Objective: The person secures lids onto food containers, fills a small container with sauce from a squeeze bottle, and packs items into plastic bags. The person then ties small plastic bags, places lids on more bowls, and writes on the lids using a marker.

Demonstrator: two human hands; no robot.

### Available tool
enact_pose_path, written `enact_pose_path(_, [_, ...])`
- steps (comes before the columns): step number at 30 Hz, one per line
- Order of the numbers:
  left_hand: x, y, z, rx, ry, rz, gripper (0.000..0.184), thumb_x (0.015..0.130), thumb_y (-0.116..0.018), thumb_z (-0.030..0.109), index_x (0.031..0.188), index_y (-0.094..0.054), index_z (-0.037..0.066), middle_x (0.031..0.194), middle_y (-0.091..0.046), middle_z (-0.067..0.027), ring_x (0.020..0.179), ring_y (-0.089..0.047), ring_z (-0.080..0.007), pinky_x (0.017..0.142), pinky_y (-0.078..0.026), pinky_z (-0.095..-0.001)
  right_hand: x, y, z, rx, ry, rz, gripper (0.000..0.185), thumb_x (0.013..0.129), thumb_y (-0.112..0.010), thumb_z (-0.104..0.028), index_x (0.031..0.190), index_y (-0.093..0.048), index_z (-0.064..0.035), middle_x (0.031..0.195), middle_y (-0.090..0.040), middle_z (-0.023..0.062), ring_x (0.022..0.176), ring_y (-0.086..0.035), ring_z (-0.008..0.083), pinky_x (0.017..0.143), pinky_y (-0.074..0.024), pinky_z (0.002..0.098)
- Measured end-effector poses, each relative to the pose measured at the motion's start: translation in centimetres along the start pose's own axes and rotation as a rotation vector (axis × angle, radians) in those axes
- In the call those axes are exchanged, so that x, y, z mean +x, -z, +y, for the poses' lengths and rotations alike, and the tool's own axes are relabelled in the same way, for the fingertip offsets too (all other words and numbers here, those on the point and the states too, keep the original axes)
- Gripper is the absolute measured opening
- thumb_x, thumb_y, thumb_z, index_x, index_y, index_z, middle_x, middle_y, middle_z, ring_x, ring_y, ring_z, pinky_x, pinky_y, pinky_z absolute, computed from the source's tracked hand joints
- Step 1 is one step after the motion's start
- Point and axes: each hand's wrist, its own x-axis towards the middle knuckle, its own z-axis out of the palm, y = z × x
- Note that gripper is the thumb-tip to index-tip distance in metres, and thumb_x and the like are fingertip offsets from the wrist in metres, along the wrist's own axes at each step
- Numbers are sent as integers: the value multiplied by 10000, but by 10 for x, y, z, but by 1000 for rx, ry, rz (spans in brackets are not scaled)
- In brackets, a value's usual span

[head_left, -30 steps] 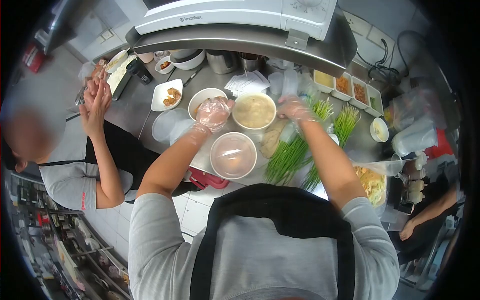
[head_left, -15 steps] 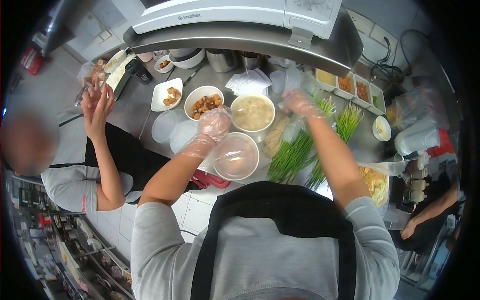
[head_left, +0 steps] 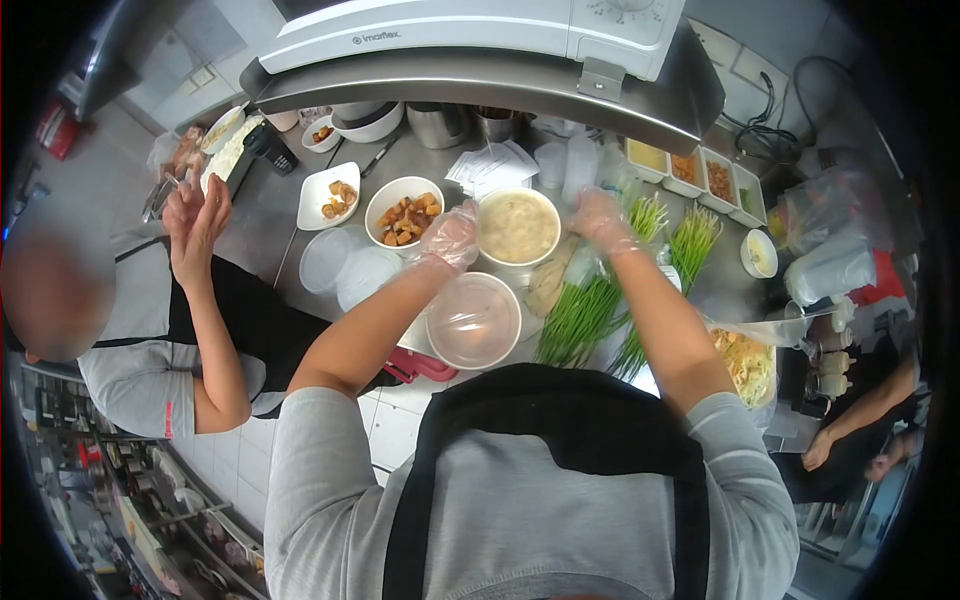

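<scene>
My left hand (head_left: pixel 453 238), in a clear plastic glove, is at the left rim of a round bowl of pale, creamy soup (head_left: pixel 519 227). Its fingers stretch along the bowl's side, and whether they press on it I cannot tell. To the right of that bowl is my gloved right hand (head_left: pixel 600 218), fingers apart and a little away from the rim, above a beige cloth (head_left: pixel 547 285) and a bunch of green chives (head_left: pixel 585 315). A bowl of browned chunks (head_left: pixel 408 215) stands left of the soup. Nearer me sits a bowl with a clear lid (head_left: pixel 474 320).
Clear lids (head_left: pixel 335 262) and a white dish with chunks (head_left: pixel 328 196) lie left. Paper slips (head_left: pixel 492 168) and ingredient tubs (head_left: pixel 718 180) are behind. A steel shelf (head_left: pixel 480 85) with a white appliance overhangs the counter. A co-worker's raised hand (head_left: pixel 195 222) is at the left.
My left hand has moved right, from over the edge of the browned-chunk bowl to the soup bowl's rim. My right hand has dropped slightly towards me, fingers more spread.
</scene>
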Motion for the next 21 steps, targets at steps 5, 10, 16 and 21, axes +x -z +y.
enact_pose_path(5, [8,6,8,-77,158,-108,281,863,-512,137,1121,-526,28,1079,-621,-234,1025,-608,-363,859,-487,-445,17,-58,25,99,10,238,260,767,-646,-222,981,-649,-74,980,-652,184,930,-625,337,845,-489,391])
enact_pose_path(10, [33,-3,-22,-187,71,-401,412,903,-526,241,1256,-486,33,1172,-597,-223,1091,-582,-338,928,-460,-387,15,-75,34,946,-38,169,365,902,-533,-304,1099,-610,-6,1059,-644,171,1036,-599,272,930,-445,371])
enact_pose_path(16, [-8,15,37,-1902,413,-373,698,971,-282,564,1386,-379,12,1391,-452,-132,1283,-429,-252,1098,-294,-397,-20,-97,-28,1765,28,-196,580,971,-416,-492,1332,-445,-40,1306,-532,102,1171,-523,188,1044,-375,353])
enact_pose_path(21, [-1,-2,19,-2018,369,-399,690,983,-247,555,1406,-346,19,1407,-437,-139,1307,-406,-264,1107,-288,-402,15,-118,-32,1664,-30,-143,753,925,-448,-561,1427,-288,-23,1443,-351,141,1309,-364,232,1099,-285,365])
